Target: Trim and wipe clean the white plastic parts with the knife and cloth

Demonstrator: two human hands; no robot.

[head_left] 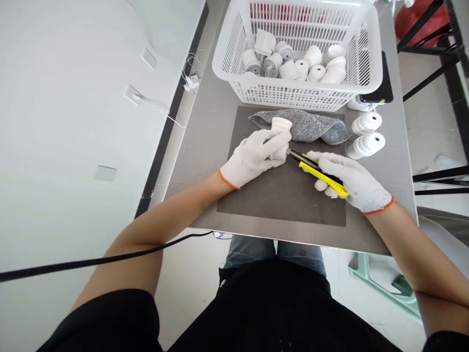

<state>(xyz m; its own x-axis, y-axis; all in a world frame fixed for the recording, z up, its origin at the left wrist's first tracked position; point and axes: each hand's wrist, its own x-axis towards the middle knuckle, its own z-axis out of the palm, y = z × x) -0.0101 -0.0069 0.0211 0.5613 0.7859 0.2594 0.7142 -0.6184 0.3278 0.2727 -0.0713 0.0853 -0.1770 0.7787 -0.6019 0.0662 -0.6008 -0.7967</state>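
Knife point at the end of a white plastic part

In front of the white slotted plastic basket point(293, 99), a little left of its middle, the gloved left hand point(258, 150) holds a white, roughly cylindrical plastic part point(281, 124). Its fingers are curled closed, pinching the part's sides, with the flared end tilted towards the basket and the other end towards the person. Farther right along the basket's front, the gloved right hand point(339, 176) has its fingers wrapped round a yellow-and-black box cutter point(322, 178). The blade tip is at the part's near end; whether it touches cannot be told.

To do this well, the blade should probably lie shallow against the edge and travel in short, light strokes, while the part is turned to meet it. The left fingers sit close to the blade, so a grip farther back, towards the flared end, would seem safer. Resting both wrists on the dark flat mat point(282, 195) in front of the basket would likely steady the cut.
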